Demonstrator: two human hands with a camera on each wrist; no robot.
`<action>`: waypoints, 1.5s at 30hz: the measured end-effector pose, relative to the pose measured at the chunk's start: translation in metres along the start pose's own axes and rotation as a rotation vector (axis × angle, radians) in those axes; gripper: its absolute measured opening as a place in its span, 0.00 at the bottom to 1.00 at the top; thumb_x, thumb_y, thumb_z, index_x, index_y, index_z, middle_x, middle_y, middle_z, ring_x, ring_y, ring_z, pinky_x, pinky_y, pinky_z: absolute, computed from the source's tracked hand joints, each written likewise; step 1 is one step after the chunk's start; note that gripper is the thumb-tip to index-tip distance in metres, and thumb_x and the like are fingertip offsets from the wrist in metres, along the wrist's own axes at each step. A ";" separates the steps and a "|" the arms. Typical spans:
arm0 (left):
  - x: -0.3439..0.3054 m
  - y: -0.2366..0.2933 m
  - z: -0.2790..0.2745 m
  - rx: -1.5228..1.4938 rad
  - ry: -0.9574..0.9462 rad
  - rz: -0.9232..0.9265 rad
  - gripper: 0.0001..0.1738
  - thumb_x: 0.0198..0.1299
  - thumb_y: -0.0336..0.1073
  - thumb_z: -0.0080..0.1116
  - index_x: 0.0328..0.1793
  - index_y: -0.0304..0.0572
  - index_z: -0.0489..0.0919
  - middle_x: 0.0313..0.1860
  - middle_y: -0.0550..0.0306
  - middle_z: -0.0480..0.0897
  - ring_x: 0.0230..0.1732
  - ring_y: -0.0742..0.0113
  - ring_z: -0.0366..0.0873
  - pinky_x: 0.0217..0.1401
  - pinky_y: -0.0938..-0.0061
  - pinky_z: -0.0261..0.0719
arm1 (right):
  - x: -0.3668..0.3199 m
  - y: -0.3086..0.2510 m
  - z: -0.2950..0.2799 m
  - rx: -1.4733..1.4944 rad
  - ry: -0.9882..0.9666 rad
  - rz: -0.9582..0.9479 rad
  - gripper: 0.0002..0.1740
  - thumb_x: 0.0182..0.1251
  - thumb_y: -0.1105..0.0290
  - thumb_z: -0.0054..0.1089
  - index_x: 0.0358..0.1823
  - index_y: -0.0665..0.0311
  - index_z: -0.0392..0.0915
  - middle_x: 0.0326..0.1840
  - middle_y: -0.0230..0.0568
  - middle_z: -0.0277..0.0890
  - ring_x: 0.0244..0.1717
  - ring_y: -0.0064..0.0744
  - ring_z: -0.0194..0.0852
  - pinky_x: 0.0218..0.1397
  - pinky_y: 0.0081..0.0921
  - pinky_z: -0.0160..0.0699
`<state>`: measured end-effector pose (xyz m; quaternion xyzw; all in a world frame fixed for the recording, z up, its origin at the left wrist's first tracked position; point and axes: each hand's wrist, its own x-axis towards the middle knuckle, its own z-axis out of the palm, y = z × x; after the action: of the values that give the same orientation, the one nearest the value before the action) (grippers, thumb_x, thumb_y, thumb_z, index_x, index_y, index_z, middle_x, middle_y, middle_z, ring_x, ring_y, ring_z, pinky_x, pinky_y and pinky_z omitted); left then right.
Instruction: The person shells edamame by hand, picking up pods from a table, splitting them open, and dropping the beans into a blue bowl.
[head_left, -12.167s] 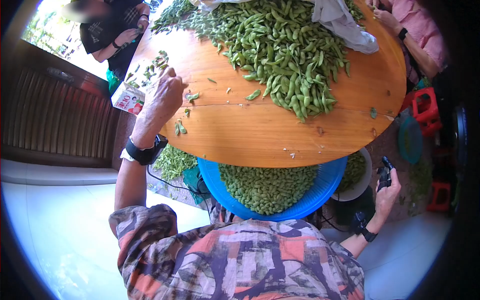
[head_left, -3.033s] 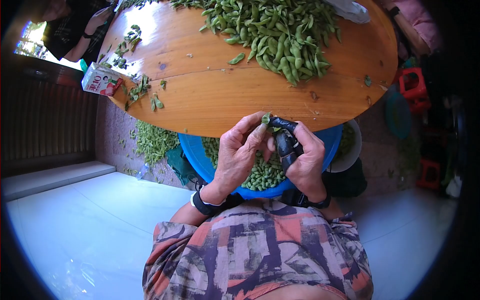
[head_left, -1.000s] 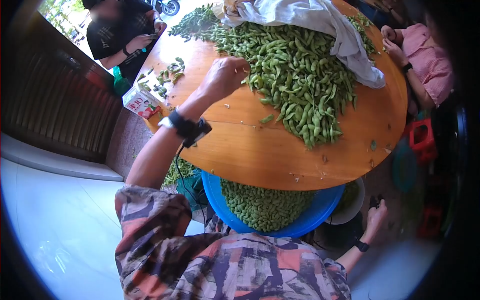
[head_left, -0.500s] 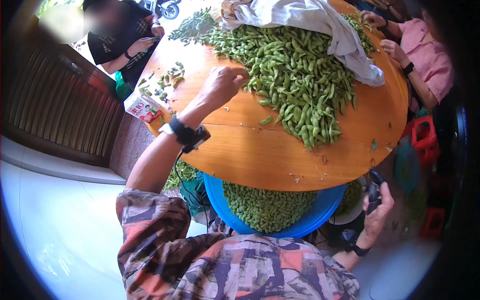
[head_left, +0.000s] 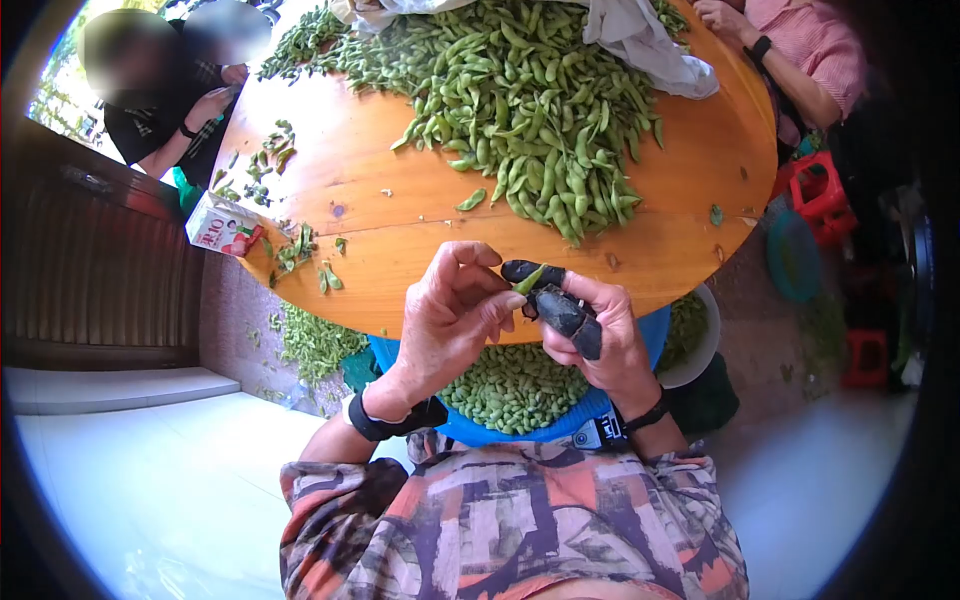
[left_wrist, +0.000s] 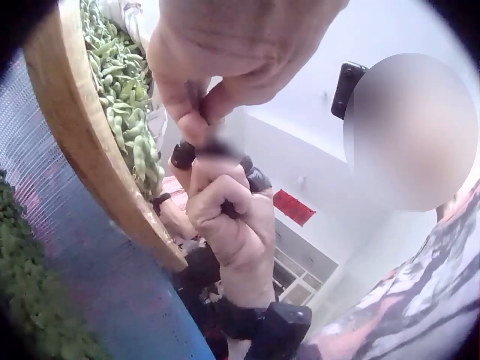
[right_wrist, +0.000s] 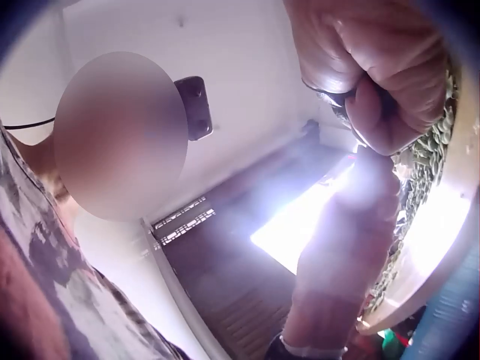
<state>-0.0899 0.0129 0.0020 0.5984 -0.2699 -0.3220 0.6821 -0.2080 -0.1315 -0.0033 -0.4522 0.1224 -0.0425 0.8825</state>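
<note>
Over the blue basin's near side my two hands meet at a green soybean pod (head_left: 531, 279). My left hand (head_left: 440, 315) pinches the pod between thumb and fingertips. Black coverings (head_left: 566, 312) wrap the thumb and index finger of my right hand (head_left: 612, 335), which grips the pod from the other side. In the left wrist view the right hand's (left_wrist: 238, 225) other fingers are curled in, and the pod itself is blurred. A large heap of soybean pods (head_left: 540, 110) lies on the wooden table (head_left: 400, 250). Shelled green beans (head_left: 515, 385) fill the blue basin (head_left: 655, 340).
A white drink carton (head_left: 220, 225) stands at the table's left edge, near scattered pods (head_left: 292, 250). White cloth (head_left: 655, 50) covers part of the heap. A pale bowl (head_left: 700, 345) sits right of the basin, and red stools (head_left: 820, 200) stand farther right. Other people sit around the table.
My left hand has come back from the heap's left edge with a pod. My right hand has moved in from the far right to meet it over the basin.
</note>
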 end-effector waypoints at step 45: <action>-0.009 0.015 0.012 0.613 -0.431 0.062 0.24 0.60 0.30 0.62 0.60 0.37 0.67 0.34 0.47 0.83 0.32 0.47 0.84 0.35 0.66 0.83 | -0.027 0.002 -0.012 -0.641 0.297 -0.287 0.22 0.67 0.64 0.59 0.61 0.64 0.77 0.31 0.28 0.73 0.26 0.14 0.68 0.30 0.16 0.70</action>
<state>-0.1035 0.0132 0.0186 0.6848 -0.5094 -0.3240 0.4082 -0.2377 -0.1348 -0.0069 -0.7067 0.1914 -0.1902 0.6540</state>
